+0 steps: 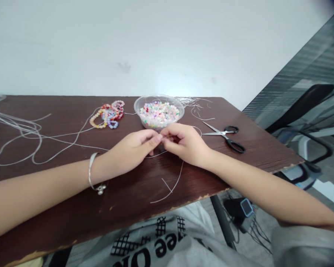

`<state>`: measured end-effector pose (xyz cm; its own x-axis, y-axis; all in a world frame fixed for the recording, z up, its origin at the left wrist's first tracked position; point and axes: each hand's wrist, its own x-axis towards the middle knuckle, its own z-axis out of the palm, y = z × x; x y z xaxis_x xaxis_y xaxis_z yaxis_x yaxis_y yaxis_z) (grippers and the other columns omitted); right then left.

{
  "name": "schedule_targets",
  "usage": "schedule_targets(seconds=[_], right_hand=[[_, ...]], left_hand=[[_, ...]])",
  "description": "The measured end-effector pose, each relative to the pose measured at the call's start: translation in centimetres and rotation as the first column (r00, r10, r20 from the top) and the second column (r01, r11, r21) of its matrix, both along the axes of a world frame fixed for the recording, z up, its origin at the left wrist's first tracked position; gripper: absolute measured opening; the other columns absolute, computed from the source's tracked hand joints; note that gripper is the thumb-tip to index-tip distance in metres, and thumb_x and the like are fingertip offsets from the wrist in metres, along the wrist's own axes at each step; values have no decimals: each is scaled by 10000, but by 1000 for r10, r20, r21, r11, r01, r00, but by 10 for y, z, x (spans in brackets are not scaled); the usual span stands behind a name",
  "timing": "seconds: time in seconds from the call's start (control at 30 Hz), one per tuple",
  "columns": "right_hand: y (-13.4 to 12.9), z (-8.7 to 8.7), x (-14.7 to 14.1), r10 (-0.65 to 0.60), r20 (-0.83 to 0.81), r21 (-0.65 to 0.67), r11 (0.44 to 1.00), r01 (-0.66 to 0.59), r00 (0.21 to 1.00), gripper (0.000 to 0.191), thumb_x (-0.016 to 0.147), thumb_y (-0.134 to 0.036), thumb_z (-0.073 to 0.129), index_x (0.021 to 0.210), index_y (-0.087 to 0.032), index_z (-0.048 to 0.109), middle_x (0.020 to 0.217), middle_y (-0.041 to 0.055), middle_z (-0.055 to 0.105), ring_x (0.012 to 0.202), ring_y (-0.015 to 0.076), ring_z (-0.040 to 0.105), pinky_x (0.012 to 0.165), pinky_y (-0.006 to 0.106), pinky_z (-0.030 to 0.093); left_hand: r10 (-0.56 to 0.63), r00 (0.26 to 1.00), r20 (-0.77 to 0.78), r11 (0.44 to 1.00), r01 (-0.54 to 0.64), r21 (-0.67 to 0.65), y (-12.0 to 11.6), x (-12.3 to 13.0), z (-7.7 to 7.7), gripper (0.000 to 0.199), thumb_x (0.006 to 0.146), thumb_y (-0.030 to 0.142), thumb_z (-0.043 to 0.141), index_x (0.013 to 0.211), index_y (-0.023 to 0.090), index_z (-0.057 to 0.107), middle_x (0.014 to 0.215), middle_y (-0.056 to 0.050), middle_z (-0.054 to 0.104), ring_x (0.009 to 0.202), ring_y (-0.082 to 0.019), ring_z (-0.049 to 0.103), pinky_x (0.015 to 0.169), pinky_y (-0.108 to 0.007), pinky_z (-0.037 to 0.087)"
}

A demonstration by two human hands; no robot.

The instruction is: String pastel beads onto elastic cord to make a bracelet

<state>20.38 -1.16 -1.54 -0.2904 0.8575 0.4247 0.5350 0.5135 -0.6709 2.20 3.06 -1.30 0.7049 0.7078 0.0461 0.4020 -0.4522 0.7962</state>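
My left hand [137, 147] and my right hand [187, 144] meet fingertip to fingertip just in front of a clear plastic bowl [136, 107]. Both are closed in a pinch on a thin white cord [156, 154], whose end trails below the right hand onto the table. Something small, perhaps beads, shows dimly between the fingers and is mostly hidden. Small multicoloured beads [160, 112] fill the bowl. Left of it lies a pile of finished bead bracelets [108, 114] in yellow, red, pink and purple.
Open scissors [224, 132] with black handles lie to the right. Long loops of white cord [40, 137] spread across the left side, and short cord offcuts [193, 102] lie behind the bowl. The brown table [133, 196] has a chipped front edge; a chair [306, 107] stands at right.
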Motion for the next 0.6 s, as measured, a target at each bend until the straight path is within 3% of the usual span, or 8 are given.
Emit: schedule_targets(seconds=[0.07,0.13,0.43,0.6], right_hand=[[-1,-2,-3,32,6,-1,999,-32,999,87,764,-151,517,765,-138,604,680,-12,541,610,84,454,586,196,357],[-3,-3,-5,45,8,-23,999,-45,999,90,761,-159,519,758,-133,605,672,-11,545,596,81,456,572,192,355],[-7,0,-1,-32,8,-92,995,33,999,74,713,-190,540,654,-145,536,598,-35,486,557,75,402,533,199,309],[-3,-7,0,-34,21,-166,985,37,999,84,722,-178,538,646,-142,536,591,-38,470,563,74,408,538,199,313]], left_hand=[[-12,998,-55,983,21,181,-3,-1,1,368,917,442,382,708,168,511,661,6,542,582,-124,482,559,-247,377],[-39,996,-84,964,60,261,-4,-1,1,366,932,398,357,677,174,497,655,11,540,607,-131,491,593,-247,378],[-234,971,-56,969,238,70,1,-5,7,354,925,338,346,637,170,467,610,30,494,598,-110,469,604,-221,380],[-211,972,-107,972,220,82,1,-5,7,372,923,357,341,615,172,436,578,32,449,570,-111,430,567,-224,353]])
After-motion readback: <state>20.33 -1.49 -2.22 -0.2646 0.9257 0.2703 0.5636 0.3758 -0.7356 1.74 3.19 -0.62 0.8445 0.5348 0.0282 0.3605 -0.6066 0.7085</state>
